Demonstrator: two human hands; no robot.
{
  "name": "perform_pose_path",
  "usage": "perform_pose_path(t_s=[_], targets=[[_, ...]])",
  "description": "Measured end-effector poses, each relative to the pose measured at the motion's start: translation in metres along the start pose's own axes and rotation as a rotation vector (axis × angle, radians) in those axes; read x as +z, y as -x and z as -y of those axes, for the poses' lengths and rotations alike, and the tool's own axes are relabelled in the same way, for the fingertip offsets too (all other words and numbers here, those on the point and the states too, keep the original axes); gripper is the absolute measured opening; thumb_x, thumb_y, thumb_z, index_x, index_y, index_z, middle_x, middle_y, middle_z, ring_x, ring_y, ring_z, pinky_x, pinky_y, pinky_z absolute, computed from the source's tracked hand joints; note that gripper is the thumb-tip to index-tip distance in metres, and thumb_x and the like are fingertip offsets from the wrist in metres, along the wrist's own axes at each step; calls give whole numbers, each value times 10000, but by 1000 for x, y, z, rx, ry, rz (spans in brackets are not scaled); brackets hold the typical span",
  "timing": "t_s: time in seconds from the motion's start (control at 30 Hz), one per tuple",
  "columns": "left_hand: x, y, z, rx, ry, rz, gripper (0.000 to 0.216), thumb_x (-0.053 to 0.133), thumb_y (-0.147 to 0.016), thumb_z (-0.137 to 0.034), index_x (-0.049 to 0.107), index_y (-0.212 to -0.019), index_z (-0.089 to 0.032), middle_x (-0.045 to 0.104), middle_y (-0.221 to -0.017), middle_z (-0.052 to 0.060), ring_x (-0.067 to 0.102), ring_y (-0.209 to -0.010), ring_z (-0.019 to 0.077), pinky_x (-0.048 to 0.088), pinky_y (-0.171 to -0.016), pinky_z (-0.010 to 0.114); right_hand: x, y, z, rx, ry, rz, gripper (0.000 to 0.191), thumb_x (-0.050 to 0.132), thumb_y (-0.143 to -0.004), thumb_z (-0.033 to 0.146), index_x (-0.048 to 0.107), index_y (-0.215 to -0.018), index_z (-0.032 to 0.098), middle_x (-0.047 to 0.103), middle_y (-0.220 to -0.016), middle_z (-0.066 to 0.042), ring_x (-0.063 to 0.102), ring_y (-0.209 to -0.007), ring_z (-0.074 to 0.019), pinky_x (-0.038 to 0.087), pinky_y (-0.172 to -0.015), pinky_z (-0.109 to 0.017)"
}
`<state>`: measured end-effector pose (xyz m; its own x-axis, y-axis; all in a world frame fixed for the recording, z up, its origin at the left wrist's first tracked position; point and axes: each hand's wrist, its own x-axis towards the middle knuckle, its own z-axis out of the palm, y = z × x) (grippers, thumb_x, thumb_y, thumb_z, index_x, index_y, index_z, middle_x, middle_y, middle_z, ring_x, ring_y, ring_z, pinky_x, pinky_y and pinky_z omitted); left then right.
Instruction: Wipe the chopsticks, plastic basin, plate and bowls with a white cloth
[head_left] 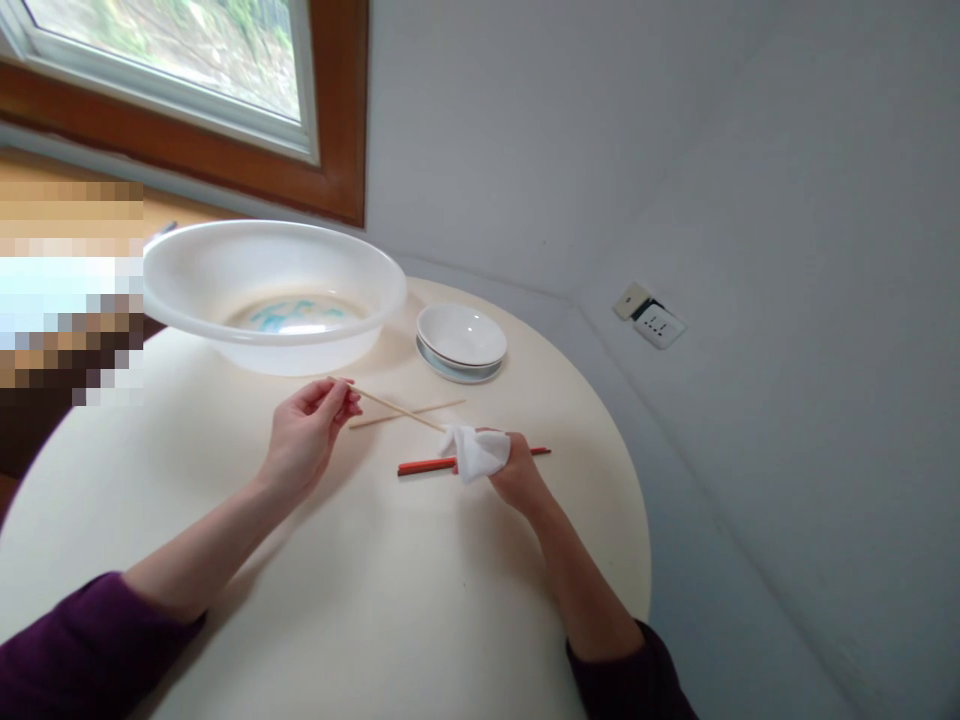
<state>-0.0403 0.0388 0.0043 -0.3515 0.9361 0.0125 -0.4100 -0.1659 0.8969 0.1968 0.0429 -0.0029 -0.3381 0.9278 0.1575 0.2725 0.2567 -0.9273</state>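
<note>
A thin, light wooden chopstick (pixel 394 406) slants between my two hands above the table. My left hand (pixel 307 425) pinches its left end between thumb and fingers. Closed around a folded white cloth (pixel 480 455), my right hand (pixel 520 470) has the chopstick's other end running into the cloth, where it is hidden. A second light chopstick (pixel 442 405) lies on the table just behind, crossing under the held one in view. Beneath my right hand lie red chopsticks (pixel 424 467), partly covered by the cloth and fingers.
A large translucent white basin (pixel 274 345) stands at the back left, with a blue pattern on its bottom. Small white bowls or dishes (pixel 461 335) are stacked to its right. The round cream table (pixel 360 620) meets a grey wall with a socket (pixel 660 325). A blurred-out area covers the far left.
</note>
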Motion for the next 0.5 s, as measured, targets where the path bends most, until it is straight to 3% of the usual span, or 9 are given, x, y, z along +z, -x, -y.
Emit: perform_pose_path(t_s=[0.1, 0.27, 0.4, 0.5], targets=[[3, 6, 0, 7, -94, 56, 304, 720, -611, -384, 653, -769, -132, 611, -634, -4, 567, -618, 103, 478, -666, 249, 9, 3, 2, -25, 49, 40, 113, 495, -619, 101, 597, -620, 148, 578, -577, 13, 524, -546, -116, 393, -516, -212], [10, 23, 1, 66, -341, 284, 302, 671, -675, -431, 651, -737, -136, 647, -665, 30, 611, -672, 151, 494, -694, 284, 22, 6, 8, -78, 114, 125, 100, 477, -660, 120, 518, -576, 156, 484, -555, 44, 432, -523, -79, 320, -494, -190], [11, 28, 3, 58, -260, 399, 327, 607, -742, -468, 585, -774, -142, 674, -761, 54, 646, -752, 182, 516, -749, 337, 26, 7, 14, -66, 105, 168, 97, 486, -677, 147, 519, -587, 156, 495, -562, 42, 433, -529, -82, 327, -499, -191], [10, 28, 3, 59, -198, 412, 309, 574, -777, -464, 506, -797, -163, 674, -735, 40, 655, -725, 176, 522, -729, 345, 26, 8, 15, -58, 93, 206, 100, 492, -687, 150, 583, -644, 151, 559, -593, 26, 478, -556, -100, 360, -518, -198]])
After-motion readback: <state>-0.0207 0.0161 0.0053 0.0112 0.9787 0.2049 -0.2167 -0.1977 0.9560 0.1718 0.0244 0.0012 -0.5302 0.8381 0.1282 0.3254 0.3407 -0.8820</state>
